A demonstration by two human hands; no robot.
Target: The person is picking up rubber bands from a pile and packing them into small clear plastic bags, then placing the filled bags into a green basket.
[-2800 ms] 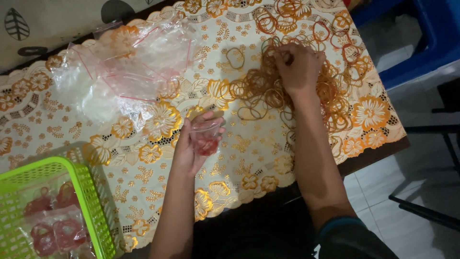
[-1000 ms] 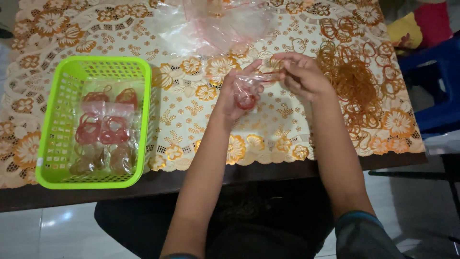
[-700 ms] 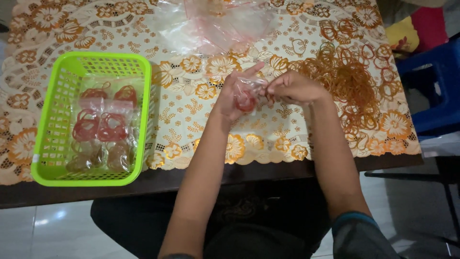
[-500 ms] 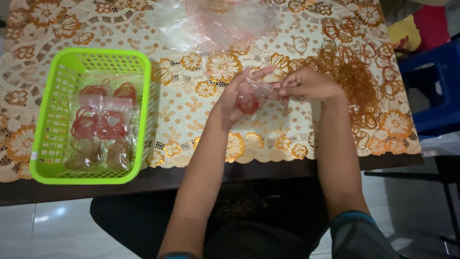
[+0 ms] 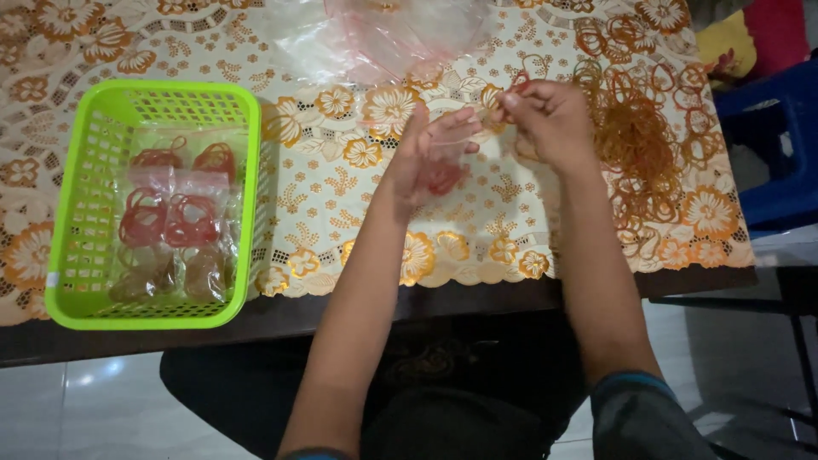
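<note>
My left hand (image 5: 426,153) holds a small clear plastic bag (image 5: 443,170) with red rubber bands inside it, just above the table. My right hand (image 5: 550,119) pinches the bag's upper edge together with a rubber band at its fingertips, touching the left hand. A heap of orange-brown rubber bands (image 5: 648,128) lies on the tablecloth right of my right hand.
A lime green basket (image 5: 247,187) at the left holds several small bags of red and brown rubber bands. A pile of clear plastic bags (image 5: 383,34) lies at the far edge. A lace floral tablecloth (image 5: 341,221) covers the table. A blue plastic stool (image 5: 780,145) stands at the right.
My right hand left the rubber band heap and came to the bag in my left hand. Over the last second both hands stayed together, shifting slightly right and up.
</note>
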